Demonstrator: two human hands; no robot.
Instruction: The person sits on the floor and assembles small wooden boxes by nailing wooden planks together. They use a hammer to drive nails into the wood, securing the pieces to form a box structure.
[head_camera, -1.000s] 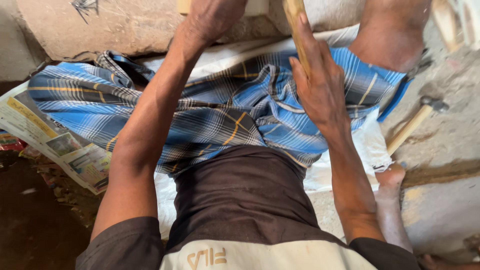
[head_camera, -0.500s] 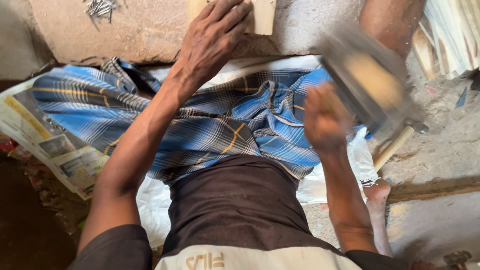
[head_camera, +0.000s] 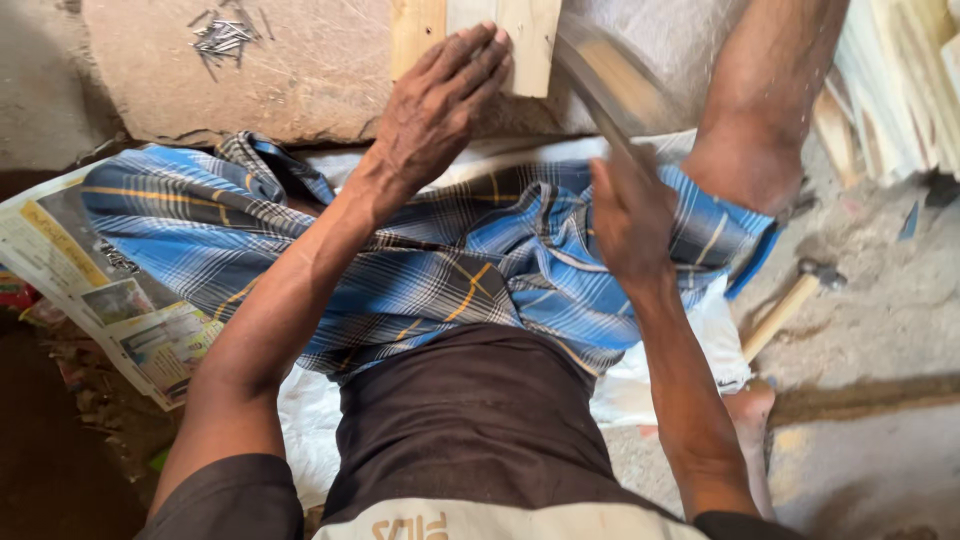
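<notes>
A pale wooden piece (head_camera: 478, 40) is being pinned flat on the stone slab (head_camera: 300, 80) by the left hand (head_camera: 440, 100), fingers spread and pressing down near its lower edge, while a blurred, wooden-handled striking tool (head_camera: 610, 85) is being gripped in the closed right hand (head_camera: 625, 220) and swung just beside those fingers. For a clean blow the piece is best being held firm with fingertips kept clear of the strike line, judging by how near they lie. Loose nails (head_camera: 222, 38) are lying on the slab well apart; a spare hammer (head_camera: 790, 300) is lying on the ground.
</notes>
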